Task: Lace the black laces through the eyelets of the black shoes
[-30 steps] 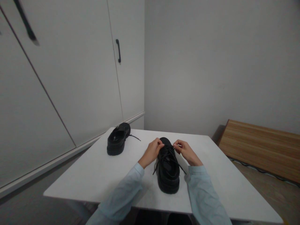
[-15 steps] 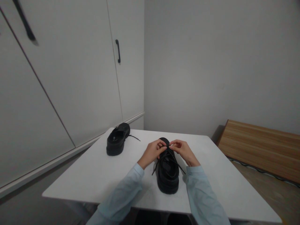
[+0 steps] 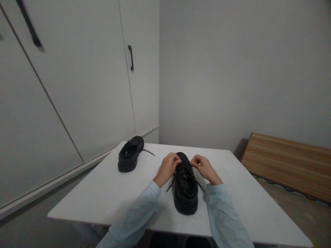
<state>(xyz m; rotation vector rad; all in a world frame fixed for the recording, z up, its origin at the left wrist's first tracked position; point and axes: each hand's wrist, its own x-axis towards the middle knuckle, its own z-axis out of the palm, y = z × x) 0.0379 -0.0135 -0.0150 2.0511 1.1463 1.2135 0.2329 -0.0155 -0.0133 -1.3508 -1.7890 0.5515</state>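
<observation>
A black lace-up shoe point(image 3: 185, 205) stands on the white table with its heel toward me and its toe pointing away. Across its front runs a dark shoelace point(image 3: 185, 168), with loose ends hanging down on both sides. My left hand point(image 3: 168, 167) pinches the lace at the left of the shoe's front. On the other side, my right hand point(image 3: 203, 166) is closed in a pinch on the lace too. Both thumbs meet the forefingers, and the lace between them looks stretched over the shoe.
A second black shoe point(image 3: 128, 162) sits at the table's back left, a lace end trailing right. The white table point(image 3: 248, 206) reaches toward white cabinets point(image 3: 103, 86) at left and a grey wall point(image 3: 232, 69). Wood-grain boards point(image 3: 287, 165) lie at the right.
My hands have moved apart, the left slightly left and the right slightly right, uncovering the lacing between them. The shoe has stayed in place.
</observation>
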